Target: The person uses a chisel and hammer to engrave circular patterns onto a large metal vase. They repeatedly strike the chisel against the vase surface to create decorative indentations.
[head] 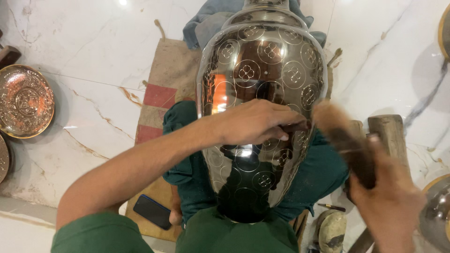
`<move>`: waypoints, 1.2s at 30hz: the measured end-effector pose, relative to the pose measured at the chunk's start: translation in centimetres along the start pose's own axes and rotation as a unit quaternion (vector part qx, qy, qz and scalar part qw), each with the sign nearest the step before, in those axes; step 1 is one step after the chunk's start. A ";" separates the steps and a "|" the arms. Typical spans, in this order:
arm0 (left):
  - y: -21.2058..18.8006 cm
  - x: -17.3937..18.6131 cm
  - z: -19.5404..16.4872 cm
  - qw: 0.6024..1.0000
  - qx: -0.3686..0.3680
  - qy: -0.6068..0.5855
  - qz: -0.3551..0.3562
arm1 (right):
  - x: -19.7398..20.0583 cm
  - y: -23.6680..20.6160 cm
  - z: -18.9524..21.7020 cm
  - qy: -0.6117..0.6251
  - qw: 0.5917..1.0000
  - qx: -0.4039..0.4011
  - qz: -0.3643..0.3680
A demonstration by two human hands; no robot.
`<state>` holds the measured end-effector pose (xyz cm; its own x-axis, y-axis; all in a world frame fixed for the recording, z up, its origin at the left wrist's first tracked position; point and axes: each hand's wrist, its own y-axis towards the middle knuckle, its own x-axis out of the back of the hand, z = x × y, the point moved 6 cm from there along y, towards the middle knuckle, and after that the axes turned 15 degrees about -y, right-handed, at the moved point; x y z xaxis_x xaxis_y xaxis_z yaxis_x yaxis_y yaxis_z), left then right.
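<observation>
A large shiny metal vase with engraved circle-and-flower motifs lies across my lap, its neck pointing away from me. My left hand rests on its side, fingers closed on a thin dark tool pressed to the metal. My right hand, blurred by motion, grips a dark wooden mallet whose head is close to the tool's end, at the right flank of the vase.
I sit on a burlap mat on a white marble floor. An embossed brass plate lies at far left. A dark phone lies by my leg. Wooden blocks, a pen and a metal bowl are at right.
</observation>
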<state>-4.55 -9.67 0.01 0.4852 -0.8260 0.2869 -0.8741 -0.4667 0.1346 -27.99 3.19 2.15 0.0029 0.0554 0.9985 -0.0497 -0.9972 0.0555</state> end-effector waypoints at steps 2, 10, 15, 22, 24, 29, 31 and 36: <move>-1.1 0.6 0.0 0.998 0.009 0.008 -0.060 | 2.2 1.5 0.4 0.004 1.000 0.004 -0.028; -5.1 0.2 -1.6 0.966 0.008 -0.020 -0.257 | 6.1 5.9 1.7 -0.077 0.989 0.123 -0.026; -6.3 -0.5 -1.5 0.941 0.026 -0.034 -0.336 | 7.6 7.8 3.5 -0.079 0.983 0.164 -0.020; -7.5 -2.2 -1.1 0.891 0.045 -0.043 -0.449 | 9.7 9.7 8.4 -0.296 0.909 0.278 0.092; -8.0 -3.1 -0.5 0.876 0.068 -0.036 -0.477 | 10.5 9.3 9.6 -0.341 0.881 0.321 0.066; -9.6 -6.5 1.8 0.825 0.099 -0.030 -0.555 | 12.6 8.7 12.3 -0.349 0.859 0.373 0.027; -10.0 -7.7 2.3 0.831 0.084 0.000 -0.549 | 14.3 8.3 13.5 -0.228 0.887 0.400 -0.013; -11.0 -8.2 2.7 0.783 0.119 -0.053 -0.609 | 14.1 6.2 13.7 -0.413 0.802 0.420 -0.101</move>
<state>1.19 1.40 -6.36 0.9654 0.2606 0.0015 0.2600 -0.9635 0.0640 -14.56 -2.93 16.54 0.6037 0.5140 0.6094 0.7247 -0.6723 -0.1509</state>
